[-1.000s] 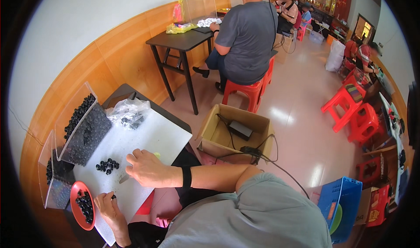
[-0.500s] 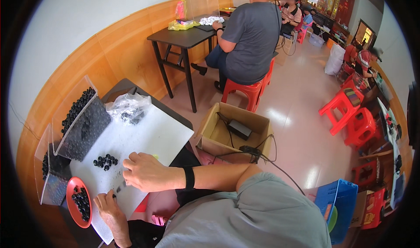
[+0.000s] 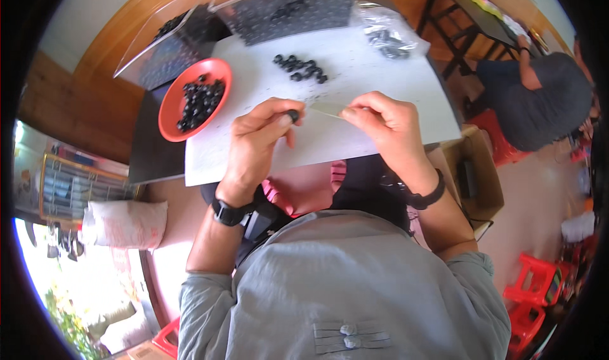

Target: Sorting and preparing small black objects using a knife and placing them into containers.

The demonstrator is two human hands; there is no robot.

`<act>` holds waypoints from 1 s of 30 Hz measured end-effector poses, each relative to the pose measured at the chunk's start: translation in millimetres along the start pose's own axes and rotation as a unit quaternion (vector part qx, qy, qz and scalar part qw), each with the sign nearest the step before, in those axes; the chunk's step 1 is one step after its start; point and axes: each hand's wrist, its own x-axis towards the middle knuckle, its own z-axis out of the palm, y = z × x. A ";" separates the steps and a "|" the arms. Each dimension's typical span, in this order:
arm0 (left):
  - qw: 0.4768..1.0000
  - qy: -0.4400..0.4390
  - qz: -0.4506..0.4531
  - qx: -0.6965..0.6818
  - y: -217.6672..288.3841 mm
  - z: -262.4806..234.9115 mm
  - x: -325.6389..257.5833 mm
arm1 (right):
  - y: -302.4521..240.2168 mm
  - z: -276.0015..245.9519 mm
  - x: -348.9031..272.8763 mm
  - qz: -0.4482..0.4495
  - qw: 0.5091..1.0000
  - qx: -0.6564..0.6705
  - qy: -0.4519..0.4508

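Note:
My left hand (image 3: pixel 252 143) pinches a small round black piece (image 3: pixel 292 115) between thumb and fingers. In my right hand (image 3: pixel 394 126) is a thin flat blade (image 3: pixel 327 110), its tip pointing left toward the black piece with a small gap between. Both hands are over the near part of a white board (image 3: pixel 254 74). Just beyond them lies a loose pile of black round pieces (image 3: pixel 307 71), with dark specks scattered on the board. An orange-red bowl (image 3: pixel 169 109) of similar pieces stands to the left of my left hand.
Two clear bins of black pieces stand at the back, a large one (image 3: pixel 292 17) and a smaller one (image 3: pixel 168 65) to its left. A clear plastic bag (image 3: pixel 396 36) lies back right. A cardboard box (image 3: pixel 488 189) is on the floor at right. Another person (image 3: pixel 549 100) sits beyond.
The view has swung round to face the table squarely. The blade and the black piece now show clearly between my hands. Bowl, bins and pile appear unmoved on the table.

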 end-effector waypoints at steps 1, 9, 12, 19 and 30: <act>0.999 -0.002 -0.023 -0.048 -0.3 -0.2 -1.9 | -3.8 0.9 -0.2 0.010 1.000 -0.009 -0.012; 0.994 -0.041 -0.002 -0.105 -10.2 -3.5 -5.7 | 5.1 24.9 -2.7 -0.056 0.994 -0.096 0.005; 0.994 -0.047 0.001 -0.095 -10.5 -4.7 -5.1 | 6.7 30.1 -3.5 -0.091 0.987 -0.133 0.024; 0.996 -0.050 0.008 -0.076 -8.8 -0.6 -5.8 | 9.2 28.8 -3.2 -0.114 0.982 -0.150 0.034; 0.998 -0.041 0.009 -0.053 -6.9 1.0 -7.3 | 11.9 25.9 -3.4 -0.144 0.980 -0.137 0.021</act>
